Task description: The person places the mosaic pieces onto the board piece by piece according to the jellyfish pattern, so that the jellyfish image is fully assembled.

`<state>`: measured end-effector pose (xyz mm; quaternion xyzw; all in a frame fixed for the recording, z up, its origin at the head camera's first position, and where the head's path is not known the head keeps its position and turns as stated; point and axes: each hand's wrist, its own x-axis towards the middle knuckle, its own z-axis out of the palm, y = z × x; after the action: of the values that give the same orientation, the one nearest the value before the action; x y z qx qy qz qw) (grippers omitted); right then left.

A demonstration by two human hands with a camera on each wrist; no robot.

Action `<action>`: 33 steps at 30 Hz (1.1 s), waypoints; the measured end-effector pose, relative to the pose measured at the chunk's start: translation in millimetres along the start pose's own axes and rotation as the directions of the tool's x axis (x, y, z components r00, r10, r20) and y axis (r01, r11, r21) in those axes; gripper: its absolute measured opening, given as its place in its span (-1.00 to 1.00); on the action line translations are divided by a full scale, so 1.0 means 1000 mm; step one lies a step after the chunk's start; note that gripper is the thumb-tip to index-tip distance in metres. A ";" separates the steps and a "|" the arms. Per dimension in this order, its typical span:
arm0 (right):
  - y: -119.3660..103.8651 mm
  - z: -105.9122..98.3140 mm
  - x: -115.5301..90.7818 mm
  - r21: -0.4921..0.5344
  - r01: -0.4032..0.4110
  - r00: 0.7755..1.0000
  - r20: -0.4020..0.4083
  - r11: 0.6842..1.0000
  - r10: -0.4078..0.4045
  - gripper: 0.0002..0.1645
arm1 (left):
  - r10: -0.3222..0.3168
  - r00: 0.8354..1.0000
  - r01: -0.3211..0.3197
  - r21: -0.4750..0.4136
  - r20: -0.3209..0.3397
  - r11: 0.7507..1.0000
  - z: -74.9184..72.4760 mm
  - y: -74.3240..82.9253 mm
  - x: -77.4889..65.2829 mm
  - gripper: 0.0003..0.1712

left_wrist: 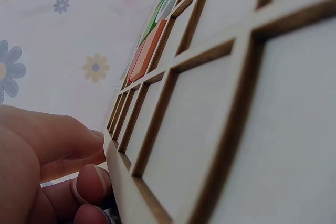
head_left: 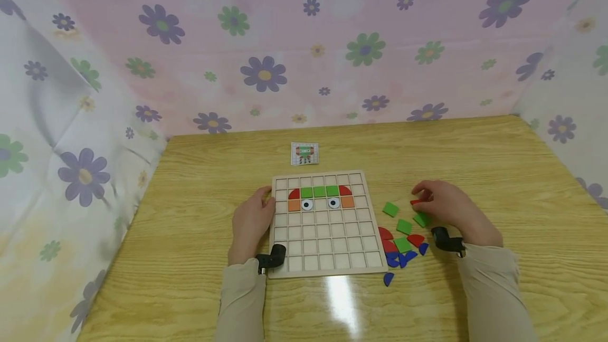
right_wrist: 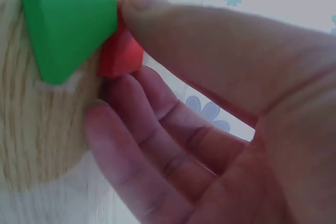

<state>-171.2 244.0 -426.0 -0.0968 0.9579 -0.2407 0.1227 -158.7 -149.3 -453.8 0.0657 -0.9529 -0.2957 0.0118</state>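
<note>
The wooden grid board [head_left: 329, 231] lies flat on the table. At its left edge is my left hand [head_left: 252, 220], its thumb and loosely bent fingertips [left_wrist: 95, 182] touching the side of the frame. On the board's upper rows sit green squares [head_left: 319, 191], red curved pieces [head_left: 345, 190], orange squares [head_left: 348, 202] and two eye pieces [head_left: 306, 205]. Right of the board, my right hand [head_left: 446, 206] pinches a small red piece [right_wrist: 119, 53] between thumb and fingertips; its full outline is hidden. Close under that hand is a green square tile [head_left: 420, 219].
Loose green tiles [head_left: 404, 226], red curved pieces [head_left: 386, 234] and blue pieces [head_left: 410, 256] are scattered along the board's right edge, some overlapping it in view. A small picture card [head_left: 304, 153] lies behind the board. Flowered cloth [head_left: 323, 57] encloses the table [head_left: 214, 173].
</note>
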 end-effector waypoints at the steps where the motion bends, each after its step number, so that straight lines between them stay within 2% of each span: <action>1: -0.001 0.000 0.000 -0.001 -0.003 1.000 -0.006 1.000 0.003 -0.65 | -0.001 1.000 0.001 0.000 0.001 1.000 0.000 0.000 0.000 -0.59; 10: -0.009 0.003 -0.001 -0.052 0.030 0.996 -0.086 0.998 -0.034 -0.85 | -0.011 1.000 0.011 0.000 0.006 1.000 -0.001 0.001 0.000 -0.59; 14: -0.012 0.005 0.000 -0.082 0.031 0.992 -0.118 0.996 -0.041 -0.87 | -0.009 1.000 0.009 -0.002 0.007 1.000 0.000 0.001 0.000 -0.59; 23: -0.011 0.007 0.005 -0.014 0.008 0.997 -0.075 1.000 -0.009 -0.81 | -0.006 1.000 0.006 0.003 0.001 1.000 0.000 0.001 0.000 -0.59; 28: -0.009 0.007 0.006 -0.015 0.013 0.998 -0.061 1.000 -0.014 -0.82 | 0.000 1.000 0.000 0.000 -0.003 1.000 -0.001 0.001 0.000 -0.60; 33: -0.011 0.008 0.007 -0.022 0.027 0.996 -0.086 0.999 -0.028 -0.81 | 0.003 1.000 -0.003 0.001 -0.005 1.000 -0.001 0.001 0.000 -0.60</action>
<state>-174.1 229.5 -429.2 -0.1008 0.9633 -0.2364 0.0770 -158.5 -148.5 -452.3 0.0648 -0.9532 -0.2948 0.0145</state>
